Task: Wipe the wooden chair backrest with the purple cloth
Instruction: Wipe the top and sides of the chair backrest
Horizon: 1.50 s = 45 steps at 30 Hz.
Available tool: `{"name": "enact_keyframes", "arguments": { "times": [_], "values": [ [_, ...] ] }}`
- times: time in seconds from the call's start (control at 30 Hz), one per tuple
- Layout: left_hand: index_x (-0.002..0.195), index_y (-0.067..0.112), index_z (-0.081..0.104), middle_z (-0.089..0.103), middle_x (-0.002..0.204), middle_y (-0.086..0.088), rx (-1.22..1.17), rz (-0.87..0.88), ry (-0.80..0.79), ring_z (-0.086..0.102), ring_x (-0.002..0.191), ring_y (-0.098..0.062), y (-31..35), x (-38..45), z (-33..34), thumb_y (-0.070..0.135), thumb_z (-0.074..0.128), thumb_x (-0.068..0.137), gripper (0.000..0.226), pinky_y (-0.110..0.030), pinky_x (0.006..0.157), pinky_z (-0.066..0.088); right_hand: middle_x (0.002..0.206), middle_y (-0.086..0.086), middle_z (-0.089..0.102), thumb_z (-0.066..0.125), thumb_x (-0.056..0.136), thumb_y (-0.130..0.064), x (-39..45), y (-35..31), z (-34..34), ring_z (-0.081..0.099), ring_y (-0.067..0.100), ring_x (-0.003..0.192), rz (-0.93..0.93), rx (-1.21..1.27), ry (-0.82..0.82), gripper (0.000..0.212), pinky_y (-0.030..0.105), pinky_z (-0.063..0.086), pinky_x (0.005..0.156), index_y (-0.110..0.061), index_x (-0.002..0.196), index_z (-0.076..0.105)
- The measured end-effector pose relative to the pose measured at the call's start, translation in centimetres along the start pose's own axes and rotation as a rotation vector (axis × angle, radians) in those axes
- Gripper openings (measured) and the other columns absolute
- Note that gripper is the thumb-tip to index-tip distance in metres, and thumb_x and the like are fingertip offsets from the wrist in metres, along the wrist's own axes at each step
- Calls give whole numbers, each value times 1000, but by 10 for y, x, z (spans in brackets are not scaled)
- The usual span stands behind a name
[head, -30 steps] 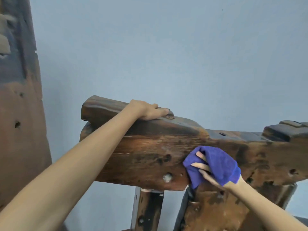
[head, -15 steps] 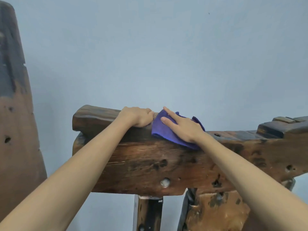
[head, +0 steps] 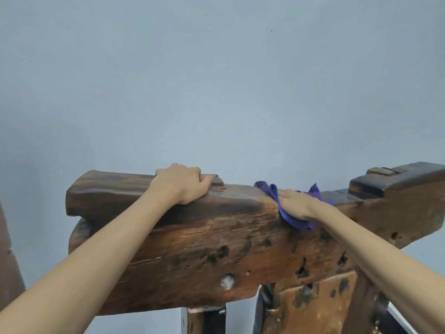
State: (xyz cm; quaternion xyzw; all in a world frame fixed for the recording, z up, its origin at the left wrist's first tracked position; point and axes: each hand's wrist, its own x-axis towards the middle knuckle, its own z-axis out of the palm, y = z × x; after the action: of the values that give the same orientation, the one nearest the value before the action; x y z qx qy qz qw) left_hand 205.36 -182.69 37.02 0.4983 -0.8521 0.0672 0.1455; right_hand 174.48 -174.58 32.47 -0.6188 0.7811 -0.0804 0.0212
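The wooden chair backrest [head: 197,256] is a thick, dark, weathered beam that runs across the lower half of the view. My left hand [head: 183,186] grips its top edge left of centre, fingers curled over the far side. My right hand [head: 297,203] lies flat on the purple cloth [head: 295,221], pressing it onto the top edge right of centre. The cloth drapes over the top and a little down the near face. Part of the cloth is hidden under my palm.
A raised wooden block [head: 395,179] sits on the beam's right end. Wooden posts [head: 204,319] and a slat [head: 310,307] hold the beam from below. Another dark wooden piece [head: 9,268] shows at the left edge. A plain blue-grey wall [head: 216,80] stands behind.
My right hand rose with the cloth from the beam's front face to the top edge, then slid right along it. My left hand kept its grip.
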Motion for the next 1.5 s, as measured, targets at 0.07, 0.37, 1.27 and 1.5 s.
{"name": "enact_keyframes", "arguments": {
  "times": [0.07,0.37,1.27,1.5],
  "values": [
    [123,25,66,53,132,-13,28,70,133,40,130,-30,4,-4,1,61,22,99,62,-49,93,44,158,-9,43,19,110,-35,-10,4,9,39,19,142,-64,-7,59,49,43,20,115,-31,149,47],
    [136,25,59,63,124,-14,-109,103,-152,46,130,-35,79,29,14,59,-2,101,78,-53,109,34,161,-29,25,36,100,-65,-59,86,39,11,2,153,-203,134,257,51,46,4,125,-56,149,35],
    [97,16,53,60,133,-19,-115,-273,-152,55,117,-34,25,48,12,37,24,106,38,-45,103,42,152,-23,46,19,105,-55,-11,55,22,42,8,143,-451,20,253,52,38,37,108,-42,141,54],
    [125,8,62,58,141,-19,-85,-278,-142,54,125,-35,32,37,8,38,22,106,53,-46,106,41,147,5,58,41,100,-42,-42,154,66,56,30,133,-385,-139,790,50,51,37,113,-25,144,59]
  ]
}}
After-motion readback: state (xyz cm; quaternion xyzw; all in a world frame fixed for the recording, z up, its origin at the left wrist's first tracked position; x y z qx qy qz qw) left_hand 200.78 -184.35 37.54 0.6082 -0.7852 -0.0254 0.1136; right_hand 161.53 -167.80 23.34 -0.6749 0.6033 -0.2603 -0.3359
